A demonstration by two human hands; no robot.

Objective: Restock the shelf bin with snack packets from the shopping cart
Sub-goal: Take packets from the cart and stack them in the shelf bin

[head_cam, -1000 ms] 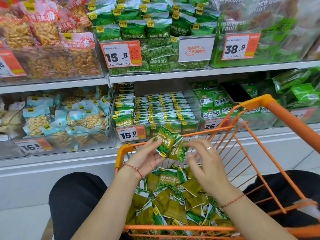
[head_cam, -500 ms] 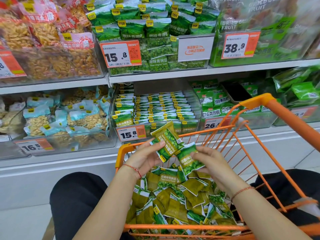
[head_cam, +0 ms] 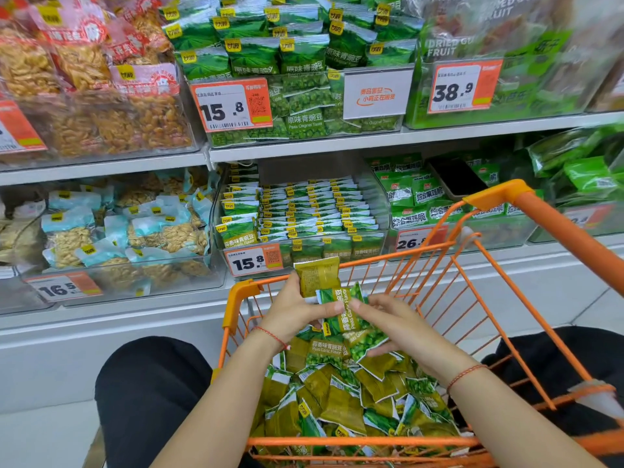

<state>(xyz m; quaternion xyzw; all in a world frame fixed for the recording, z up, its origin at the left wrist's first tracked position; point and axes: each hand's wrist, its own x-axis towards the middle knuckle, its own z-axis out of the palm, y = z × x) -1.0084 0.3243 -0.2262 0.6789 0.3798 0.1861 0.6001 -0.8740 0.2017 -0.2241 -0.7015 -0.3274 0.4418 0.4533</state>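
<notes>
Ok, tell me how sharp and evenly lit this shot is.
Head view: bright, even store light with soft shadows; wide-angle bending curves the shelf edge; the right margin and cart handle smear; glare sheens the clear shelf bin; the price tag and held packets stay legible.

Orange cart (head_cam: 553,228) — loose green packets (head_cam: 341,400) inside

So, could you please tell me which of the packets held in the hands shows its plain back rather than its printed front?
The upper packet, held in the left hand: olive back with fine print, while the lower packet shows its green front.
</notes>
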